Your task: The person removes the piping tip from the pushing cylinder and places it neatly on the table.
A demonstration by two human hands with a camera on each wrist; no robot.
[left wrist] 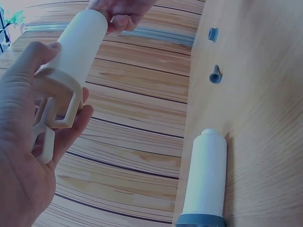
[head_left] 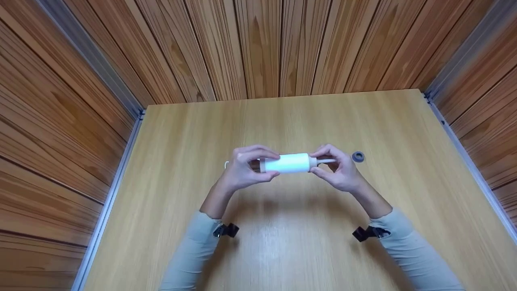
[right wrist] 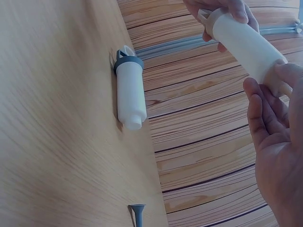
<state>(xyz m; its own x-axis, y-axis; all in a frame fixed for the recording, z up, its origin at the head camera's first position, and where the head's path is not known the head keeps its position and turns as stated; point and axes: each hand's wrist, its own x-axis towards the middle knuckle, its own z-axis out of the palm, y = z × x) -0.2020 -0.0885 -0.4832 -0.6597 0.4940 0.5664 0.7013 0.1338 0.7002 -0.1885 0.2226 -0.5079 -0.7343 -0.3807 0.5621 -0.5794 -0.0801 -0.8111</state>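
A white bottle (head_left: 287,163) is held level above the table between both hands. My left hand (head_left: 250,165) grips its left end, where a beige cap with a loop (left wrist: 59,90) shows in the left wrist view. My right hand (head_left: 337,169) pinches the other end with thumb and fingers, around a beige part with a thin stem (head_left: 326,161). In the right wrist view, the fingers of my right hand (right wrist: 279,127) lie along that beige end (right wrist: 274,78). Part of the stem is hidden behind my right hand in the head view.
A second white bottle (right wrist: 130,92) with a grey-blue looped cap (right wrist: 129,63) lies on the table (head_left: 282,250), mostly hidden in the head view. A grey ring (head_left: 358,157) and a small grey flared piece (left wrist: 215,75) are there too. Wooden walls stand around the table.
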